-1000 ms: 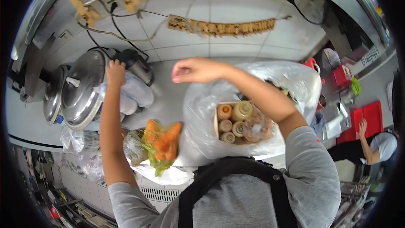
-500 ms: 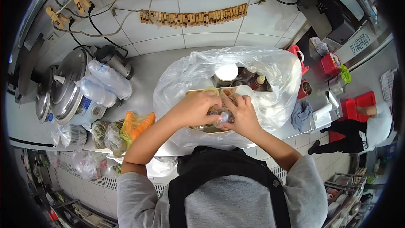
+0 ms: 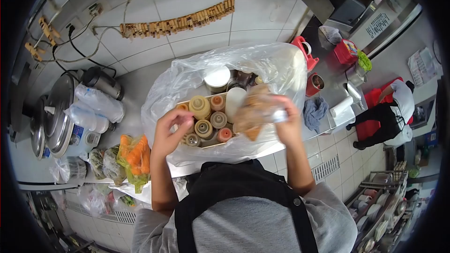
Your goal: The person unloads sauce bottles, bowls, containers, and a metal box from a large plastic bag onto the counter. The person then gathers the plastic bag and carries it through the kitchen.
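My right hand [image 3: 289, 126] grips a clear container [image 3: 254, 112] with brown contents, blurred by motion and raised over the right side of a box [image 3: 216, 145]. Its exact kind is too smeared to make out. At the box's left edge is my left hand [image 3: 168, 132], fingers bent and apart, holding nothing. Several squeeze bottles stand upright in the box, among them a yellowish one [image 3: 200, 107] and an orange-red one [image 3: 224, 134]. A white round lid or cup [image 3: 235, 102] shows beside them. Behind the box sits a white-lidded tub [image 3: 217, 78]. A large clear plastic bag [image 3: 159, 96] surrounds them all.
Bagged carrots [image 3: 136, 154] and large lidded steel pots [image 3: 61, 117] are on the left. A blue-grey cloth [image 3: 315, 113], a red container [image 3: 314, 85] and a paper roll [image 3: 341, 107] lie right. Clothespins [image 3: 178, 24] hang on the wall. Another person [image 3: 398, 100] bends at far right.
My hands have moved apart. The right hand has lifted the container up and to the right out of the box; the left has drawn back to the box's left edge. The view has turned slightly.
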Available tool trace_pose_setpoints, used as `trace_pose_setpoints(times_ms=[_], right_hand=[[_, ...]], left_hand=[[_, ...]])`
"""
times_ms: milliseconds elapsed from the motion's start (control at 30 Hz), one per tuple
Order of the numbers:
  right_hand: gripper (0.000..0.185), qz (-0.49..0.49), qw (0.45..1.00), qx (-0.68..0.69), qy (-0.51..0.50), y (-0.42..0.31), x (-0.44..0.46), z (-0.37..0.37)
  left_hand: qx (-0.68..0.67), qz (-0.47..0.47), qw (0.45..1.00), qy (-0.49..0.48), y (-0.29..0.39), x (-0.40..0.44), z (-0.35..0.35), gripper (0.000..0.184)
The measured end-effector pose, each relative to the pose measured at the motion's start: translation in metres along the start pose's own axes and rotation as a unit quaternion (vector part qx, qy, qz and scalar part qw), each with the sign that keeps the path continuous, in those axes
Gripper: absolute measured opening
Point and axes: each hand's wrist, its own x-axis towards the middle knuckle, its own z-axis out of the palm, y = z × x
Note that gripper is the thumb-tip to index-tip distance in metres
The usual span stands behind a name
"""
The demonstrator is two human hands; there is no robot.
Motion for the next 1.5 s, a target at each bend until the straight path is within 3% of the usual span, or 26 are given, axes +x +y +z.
trace_pose_setpoints(times_ms=[133,200,267,333,400,433,500,633,667,700,733,767,800,833,867,933,967,1000,1033,1100,1167,1500], right_hand=[[0.040,0.070,0.978,-0.016,0.198,-0.009,-0.012,-0.105],[0.043,0.102,0.966,-0.056,0.229,0.008,-0.015,-0.142],[0.042,0.139,0.957,-0.075,0.242,0.051,-0.023,-0.170],[0.034,0.235,0.911,-0.165,0.296,0.104,-0.034,-0.186],[0.032,0.231,0.908,-0.218,0.272,0.198,-0.056,-0.219],[0.033,0.209,0.896,-0.275,0.279,0.258,-0.072,-0.236],[0.037,0.328,0.885,-0.107,0.313,0.248,-0.072,-0.221],[0.045,0.410,0.863,-0.039,0.293,0.204,-0.047,-0.232],[0.047,0.471,0.840,-0.157,0.218,0.165,-0.030,-0.226],[0.049,0.518,0.799,-0.272,0.137,0.121,-0.007,-0.221],[0.042,0.508,0.787,-0.348,0.039,0.068,0.016,-0.215],[0.035,0.334,0.857,-0.392,0.012,0.051,0.028,-0.253],[0.029,0.147,0.883,-0.445,-0.013,0.034,0.040,-0.290],[0.032,0.048,0.935,-0.338,0.096,-0.047,0.052,-0.267],[0.037,-0.090,0.945,-0.207,0.236,-0.136,0.058,-0.189],[0.035,-0.135,0.939,-0.167,0.270,-0.249,0.056,-0.149],[0.046,-0.355,0.930,-0.073,0.057,-0.296,0.047,-0.134],[0.045,-0.471,0.875,-0.072,-0.085,-0.317,0.039,-0.115],[0.045,-0.543,0.820,-0.104,-0.148,-0.323,0.033,-0.096],[0.044,-0.605,0.761,-0.134,-0.195,-0.320,0.030,-0.067],[0.043,-0.626,0.736,-0.145,-0.212,-0.314,0.033,-0.056],[0.040,-0.647,0.722,-0.142,-0.197,-0.298,0.034,-0.039]], left_hand=[[-0.009,-0.058,0.996,0.063,-0.021,-0.039,-0.013,0.013],[-0.004,-0.084,0.992,0.091,-0.027,-0.050,-0.014,0.012],[-0.013,-0.096,0.989,0.108,-0.028,-0.057,-0.014,0.010],[0.014,-0.080,0.990,0.117,-0.022,-0.054,-0.010,0.008],[0.040,-0.063,0.989,0.126,-0.010,-0.047,-0.006,0.007],[0.065,-0.026,0.989,0.134,0.000,-0.042,-0.006,0.006],[0.106,0.046,0.981,0.154,0.020,-0.032,-0.012,0.004],[0.156,0.222,0.931,0.245,0.088,-0.031,-0.064,0.008],[0.217,0.289,0.893,0.268,0.106,-0.042,-0.091,0.012],[0.297,0.409,0.821,0.266,0.125,-0.049,-0.123,0.014],[0.277,0.485,0.789,0.256,0.156,-0.064,-0.148,0.025],[0.293,0.529,0.772,0.194,0.207,-0.080,-0.164,0.033],[0.304,0.568,0.755,0.127,0.257,-0.096,-0.180,0.042],[0.334,0.603,0.722,0.051,0.300,-0.105,-0.179,0.042],[0.364,0.625,0.690,-0.013,0.324,-0.109,-0.169,0.042],[0.401,0.641,0.643,-0.120,0.343,-0.104,-0.136,0.042],[0.416,0.638,0.627,-0.162,0.341,-0.099,-0.119,0.042],[0.427,0.634,0.615,-0.194,0.339,-0.095,-0.104,0.042],[0.437,0.625,0.609,-0.220,0.332,-0.090,-0.090,0.042],[0.453,0.611,0.600,-0.250,0.323,-0.083,-0.071,0.041],[0.460,0.601,0.600,-0.258,0.314,-0.081,-0.062,0.041],[0.443,0.588,0.636,-0.231,0.288,-0.078,-0.052,0.040]])
